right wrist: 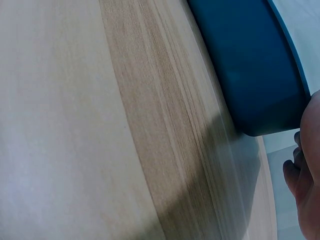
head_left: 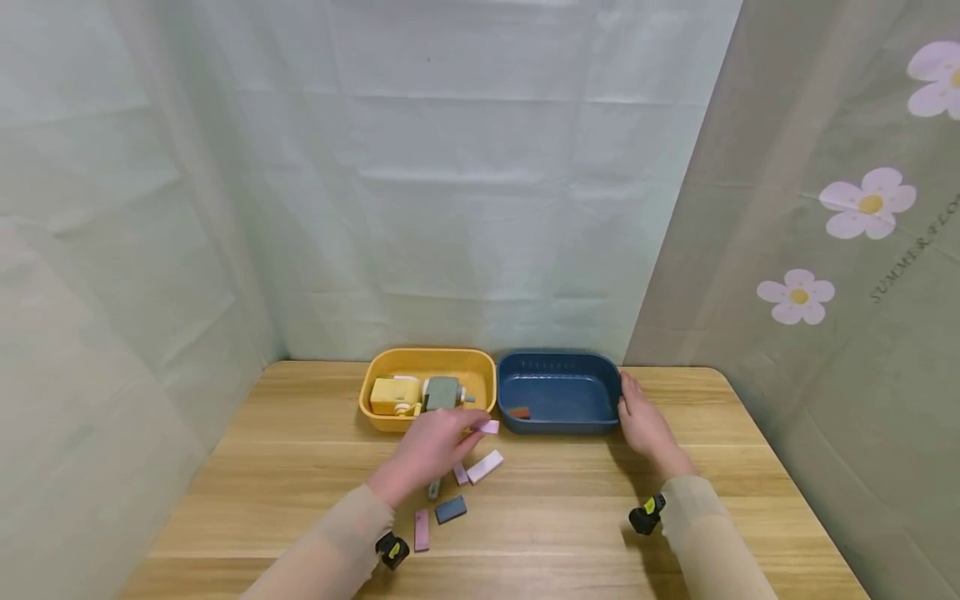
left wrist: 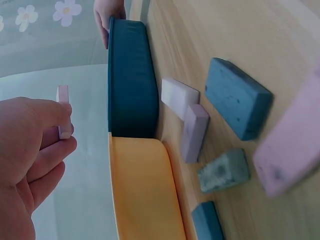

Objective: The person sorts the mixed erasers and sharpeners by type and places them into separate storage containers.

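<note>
Between thumb and fingertips, my left hand (head_left: 435,446) pinches a small pale pink block (head_left: 489,427), held above the table by the near edge of the yellow bin (head_left: 367,385). In the left wrist view the same block (left wrist: 63,112) stands upright in the fingers. My right hand (head_left: 647,421) grips the right end of the dark blue bin (head_left: 558,429), at its rim; the right wrist view catches only part of this hand (right wrist: 307,165). Inside the blue bin lies a reddish-brown block (head_left: 519,412).
In the yellow bin sit a yellow toy piece (head_left: 393,396) and a grey-green one (head_left: 444,392). Loose blocks on the table include a white one (head_left: 486,467), a blue one (head_left: 451,509), a pink one (head_left: 422,531) and a green one (left wrist: 224,171). A curtain hangs behind.
</note>
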`<action>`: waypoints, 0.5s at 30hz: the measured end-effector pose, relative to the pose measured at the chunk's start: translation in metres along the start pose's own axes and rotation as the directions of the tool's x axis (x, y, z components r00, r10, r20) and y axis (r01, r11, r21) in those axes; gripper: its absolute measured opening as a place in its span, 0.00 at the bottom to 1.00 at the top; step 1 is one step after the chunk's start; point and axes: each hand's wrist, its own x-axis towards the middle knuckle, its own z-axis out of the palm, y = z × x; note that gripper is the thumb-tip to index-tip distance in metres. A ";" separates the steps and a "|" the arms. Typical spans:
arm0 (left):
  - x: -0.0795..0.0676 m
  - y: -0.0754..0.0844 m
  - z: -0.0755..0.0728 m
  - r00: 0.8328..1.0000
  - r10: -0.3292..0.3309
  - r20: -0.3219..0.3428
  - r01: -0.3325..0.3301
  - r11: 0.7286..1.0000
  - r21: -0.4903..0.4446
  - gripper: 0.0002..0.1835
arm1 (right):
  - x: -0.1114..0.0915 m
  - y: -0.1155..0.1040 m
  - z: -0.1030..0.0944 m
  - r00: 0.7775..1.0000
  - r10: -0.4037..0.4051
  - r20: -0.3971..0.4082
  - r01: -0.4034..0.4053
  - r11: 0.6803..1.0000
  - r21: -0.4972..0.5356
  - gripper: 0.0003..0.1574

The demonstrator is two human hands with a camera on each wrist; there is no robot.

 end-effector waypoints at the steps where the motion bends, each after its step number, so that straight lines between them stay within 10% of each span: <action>1: 0.002 0.001 0.001 1.000 -0.002 0.003 0.002 1.000 -0.004 0.07 | 0.000 0.000 0.000 1.000 0.002 -0.001 -0.002 1.000 0.004 0.36; 15: 0.026 0.011 0.013 0.997 -0.060 0.055 0.061 0.998 -0.015 0.11 | 0.000 0.001 0.001 1.000 -0.005 -0.006 0.005 1.000 0.001 0.36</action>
